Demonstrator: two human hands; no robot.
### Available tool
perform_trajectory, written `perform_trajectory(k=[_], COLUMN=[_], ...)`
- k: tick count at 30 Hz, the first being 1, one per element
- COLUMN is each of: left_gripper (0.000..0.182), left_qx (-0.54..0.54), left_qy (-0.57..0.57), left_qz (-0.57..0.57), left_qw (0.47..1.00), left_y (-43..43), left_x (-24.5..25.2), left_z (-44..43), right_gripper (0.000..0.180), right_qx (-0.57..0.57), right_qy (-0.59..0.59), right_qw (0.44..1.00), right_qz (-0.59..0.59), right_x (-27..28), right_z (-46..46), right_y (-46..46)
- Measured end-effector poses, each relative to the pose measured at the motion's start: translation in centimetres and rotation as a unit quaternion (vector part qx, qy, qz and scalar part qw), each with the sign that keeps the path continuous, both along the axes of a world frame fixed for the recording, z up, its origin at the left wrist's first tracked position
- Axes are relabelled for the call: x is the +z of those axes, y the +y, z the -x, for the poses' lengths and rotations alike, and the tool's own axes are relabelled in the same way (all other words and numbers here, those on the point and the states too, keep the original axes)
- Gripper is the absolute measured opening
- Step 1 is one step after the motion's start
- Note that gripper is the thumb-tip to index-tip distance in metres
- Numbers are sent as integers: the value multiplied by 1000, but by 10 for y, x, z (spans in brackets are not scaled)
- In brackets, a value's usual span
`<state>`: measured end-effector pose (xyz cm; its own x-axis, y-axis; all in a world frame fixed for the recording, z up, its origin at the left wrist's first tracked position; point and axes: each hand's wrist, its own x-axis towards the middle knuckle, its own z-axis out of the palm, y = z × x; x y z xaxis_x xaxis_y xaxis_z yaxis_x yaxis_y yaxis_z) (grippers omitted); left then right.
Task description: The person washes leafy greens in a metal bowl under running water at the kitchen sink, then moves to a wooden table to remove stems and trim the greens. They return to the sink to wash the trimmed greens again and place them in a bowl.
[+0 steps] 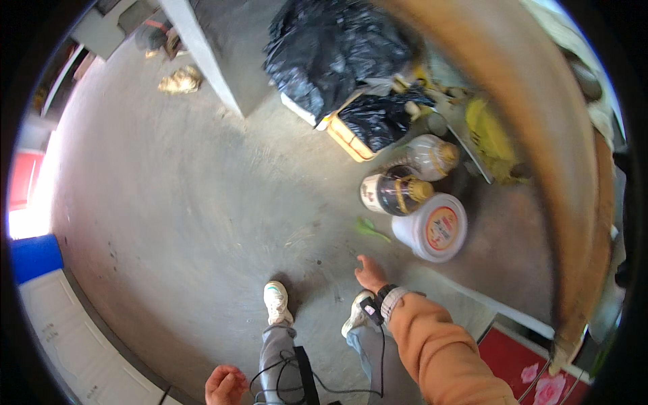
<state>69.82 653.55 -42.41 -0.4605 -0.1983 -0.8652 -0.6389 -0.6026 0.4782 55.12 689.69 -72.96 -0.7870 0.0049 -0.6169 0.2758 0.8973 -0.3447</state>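
Observation:
My right hand (370, 274) reaches out low over the concrete floor, above my right shoe, and holds nothing that I can see; its fingers look partly curled. A green leaf (372, 230) lies on the floor just beyond it. Beside the leaf stands a white lidded plastic bucket (405, 232), with a dark bottle with a yellow cap (395, 194) and a clear plastic bottle (428, 156) behind it. My left hand (226, 386) hangs at the bottom edge, left of my leg, fingers loosely bent, with nothing visible in it.
A wooden edge (567, 167) curves close by on the right. Black plastic bags (334, 50) and a box lined with black plastic (352, 139) stand ahead. Red panels with pink flowers (511, 354) are at lower right, white cabinet doors (76, 339) at lower left. A black cable (349, 391) hangs before my legs.

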Motion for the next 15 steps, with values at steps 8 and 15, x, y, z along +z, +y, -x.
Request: perform_trajectory(k=[8, 15], left_gripper=[9, 11], left_qx=[82, 48], left_qy=[-33, -31], left_qz=[5, -15], left_qw=[996, 998], left_y=[-20, -6], left_x=[-87, -72], left_z=[-21, 5], right_gripper=[47, 58], right_qx=[85, -11], right_qy=[-20, 165], right_qw=[984, 986], right_qz=[-154, -18], right_x=[-167, -111], right_z=[79, 77], right_y=[0, 0])
